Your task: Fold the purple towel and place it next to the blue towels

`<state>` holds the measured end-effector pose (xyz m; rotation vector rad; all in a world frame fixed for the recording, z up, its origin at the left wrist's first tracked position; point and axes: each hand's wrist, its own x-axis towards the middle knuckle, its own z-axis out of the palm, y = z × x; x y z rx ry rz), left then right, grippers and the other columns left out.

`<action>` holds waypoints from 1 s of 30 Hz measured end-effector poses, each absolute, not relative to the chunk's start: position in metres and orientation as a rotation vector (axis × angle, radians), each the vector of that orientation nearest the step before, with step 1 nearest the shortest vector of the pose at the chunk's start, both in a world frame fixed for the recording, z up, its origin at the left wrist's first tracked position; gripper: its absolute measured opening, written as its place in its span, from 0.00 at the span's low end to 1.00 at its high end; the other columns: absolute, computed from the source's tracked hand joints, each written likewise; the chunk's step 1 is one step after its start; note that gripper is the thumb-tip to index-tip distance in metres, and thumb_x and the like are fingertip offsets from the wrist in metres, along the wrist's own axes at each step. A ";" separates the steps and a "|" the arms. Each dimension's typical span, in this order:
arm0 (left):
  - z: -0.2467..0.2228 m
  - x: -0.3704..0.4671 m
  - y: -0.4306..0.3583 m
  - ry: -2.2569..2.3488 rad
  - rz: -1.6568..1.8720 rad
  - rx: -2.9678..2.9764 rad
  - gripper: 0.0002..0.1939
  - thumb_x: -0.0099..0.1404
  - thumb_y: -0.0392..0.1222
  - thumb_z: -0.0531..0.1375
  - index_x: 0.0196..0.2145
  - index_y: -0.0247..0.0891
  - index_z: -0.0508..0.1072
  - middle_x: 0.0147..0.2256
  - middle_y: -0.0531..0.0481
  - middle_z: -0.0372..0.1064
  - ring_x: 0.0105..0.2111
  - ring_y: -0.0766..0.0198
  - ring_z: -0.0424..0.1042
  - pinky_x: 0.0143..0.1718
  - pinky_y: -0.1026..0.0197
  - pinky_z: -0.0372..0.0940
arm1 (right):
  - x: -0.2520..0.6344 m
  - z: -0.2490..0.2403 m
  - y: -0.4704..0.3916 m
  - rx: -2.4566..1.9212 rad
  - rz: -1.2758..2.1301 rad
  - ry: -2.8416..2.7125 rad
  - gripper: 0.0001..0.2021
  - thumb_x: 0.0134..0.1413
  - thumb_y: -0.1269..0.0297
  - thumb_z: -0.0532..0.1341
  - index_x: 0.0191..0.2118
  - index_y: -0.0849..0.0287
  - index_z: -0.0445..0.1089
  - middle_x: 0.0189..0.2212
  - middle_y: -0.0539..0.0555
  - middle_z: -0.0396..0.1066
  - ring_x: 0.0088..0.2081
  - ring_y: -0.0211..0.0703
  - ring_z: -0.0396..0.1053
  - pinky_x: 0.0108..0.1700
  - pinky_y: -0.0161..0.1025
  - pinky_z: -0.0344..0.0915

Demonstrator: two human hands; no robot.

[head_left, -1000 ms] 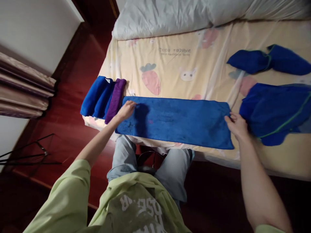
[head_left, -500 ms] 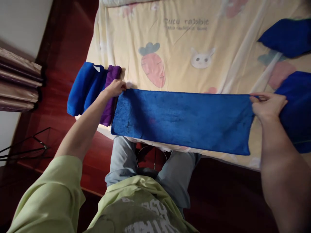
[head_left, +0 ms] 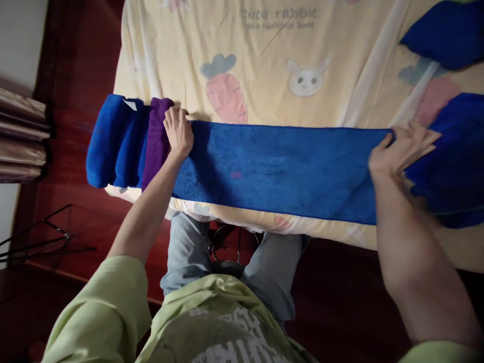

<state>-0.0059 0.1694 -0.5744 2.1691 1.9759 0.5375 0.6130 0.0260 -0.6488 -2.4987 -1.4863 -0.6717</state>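
"Cute rabbit" bedsheet (head_left: 264, 60) under blue towel (head_left: 280, 169) between both hands.

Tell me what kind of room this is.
Most likely a bedroom at home: a bed with a cartoon rabbit-and-carrot bedsheet, a curtain by the wall, a dark wooden floor, and folded towels at the bed's edge.

The person wears a loose, pale green T-shirt (head_left: 212, 322) with short sleeves (head_left: 102, 312) that end near the elbows, leaving the forearms bare. Worn grey-white block lettering (head_left: 223, 338) is printed across the chest. Light blue jeans (head_left: 264, 267) cover the legs. The left hand (head_left: 177, 132) and right hand (head_left: 397, 151) are bare, without rings or a watch.
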 end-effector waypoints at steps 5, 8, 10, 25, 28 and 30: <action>-0.589 0.009 0.094 1.775 0.506 2.271 0.31 0.76 0.55 0.50 0.70 0.37 0.58 0.73 0.40 0.46 0.75 0.46 0.39 0.74 0.38 0.35 | 0.518 -0.613 -0.026 -2.451 -0.206 -1.812 0.29 0.75 0.53 0.45 0.74 0.61 0.56 0.75 0.64 0.46 0.73 0.51 0.42 0.65 0.53 0.48; -0.596 0.010 0.079 1.715 0.438 2.250 0.35 0.76 0.57 0.50 0.73 0.38 0.56 0.75 0.41 0.43 0.76 0.46 0.35 0.74 0.37 0.31 | 0.508 -0.601 -0.030 -2.546 -0.026 -1.825 0.32 0.76 0.52 0.38 0.77 0.64 0.45 0.76 0.63 0.40 0.75 0.41 0.33 0.70 0.50 0.41; -0.594 0.009 0.079 1.722 0.422 2.239 0.36 0.75 0.58 0.50 0.73 0.37 0.56 0.75 0.41 0.41 0.76 0.46 0.34 0.74 0.37 0.31 | 0.518 -0.595 -0.022 -2.639 0.076 -1.725 0.34 0.76 0.51 0.34 0.77 0.66 0.41 0.77 0.66 0.36 0.76 0.38 0.30 0.71 0.52 0.38; -0.587 -0.027 -0.034 1.869 0.531 2.162 0.33 0.76 0.51 0.49 0.73 0.34 0.55 0.75 0.40 0.38 0.76 0.49 0.36 0.75 0.38 0.34 | 0.533 -0.601 -0.175 -2.551 0.146 -1.540 0.34 0.73 0.55 0.40 0.77 0.68 0.41 0.76 0.64 0.42 0.77 0.50 0.36 0.75 0.61 0.39; -0.590 -0.024 -0.034 1.960 0.585 2.123 0.32 0.76 0.49 0.49 0.72 0.34 0.57 0.75 0.40 0.41 0.75 0.51 0.39 0.75 0.41 0.36 | 0.533 -0.601 -0.176 -2.562 0.109 -1.501 0.34 0.73 0.55 0.39 0.77 0.67 0.40 0.76 0.63 0.42 0.77 0.49 0.35 0.76 0.61 0.37; -0.591 -0.024 -0.034 1.989 0.607 2.107 0.31 0.75 0.48 0.49 0.72 0.34 0.59 0.74 0.40 0.45 0.75 0.52 0.42 0.75 0.43 0.37 | 0.531 -0.602 -0.173 -2.569 0.081 -1.486 0.34 0.73 0.55 0.38 0.77 0.66 0.40 0.76 0.63 0.41 0.77 0.49 0.35 0.76 0.61 0.37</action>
